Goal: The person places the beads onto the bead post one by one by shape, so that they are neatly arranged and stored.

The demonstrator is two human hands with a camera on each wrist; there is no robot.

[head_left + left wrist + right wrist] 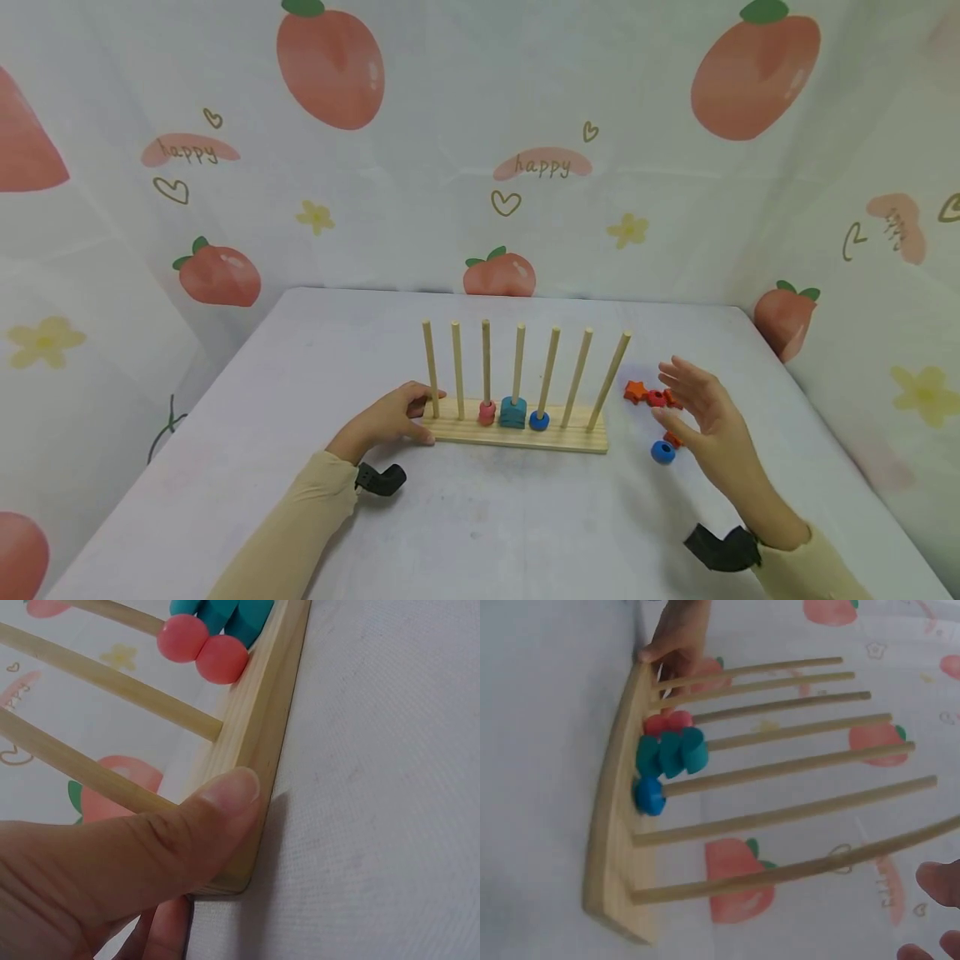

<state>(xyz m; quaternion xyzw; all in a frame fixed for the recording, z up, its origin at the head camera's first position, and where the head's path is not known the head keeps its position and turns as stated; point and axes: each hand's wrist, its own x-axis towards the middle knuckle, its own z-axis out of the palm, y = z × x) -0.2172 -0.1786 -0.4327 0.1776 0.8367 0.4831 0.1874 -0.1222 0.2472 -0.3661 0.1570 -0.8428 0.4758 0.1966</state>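
Observation:
My left hand (393, 414) grips the left end of a wooden peg stand (465, 433), its thumb (225, 802) across the front edge and its fingers behind. Upright pegs rise from the base in a row. Two pink beads (199, 649) sit on one peg, a stack of teal pieces (513, 413) on the peg beside it, and a blue bead (538, 421) on the one after that. My right hand (712, 429) is raised to the right of the stand, fingers apart and holding nothing. It overlaps some of the loose beads in the head view.
Right of the stand lie an orange star bead (636, 392), a red bead (657, 398), another blue bead (663, 452) and more red-orange pieces, partly hidden. The white table (480, 525) meets a peach-printed cloth (420, 208) at the back and sides.

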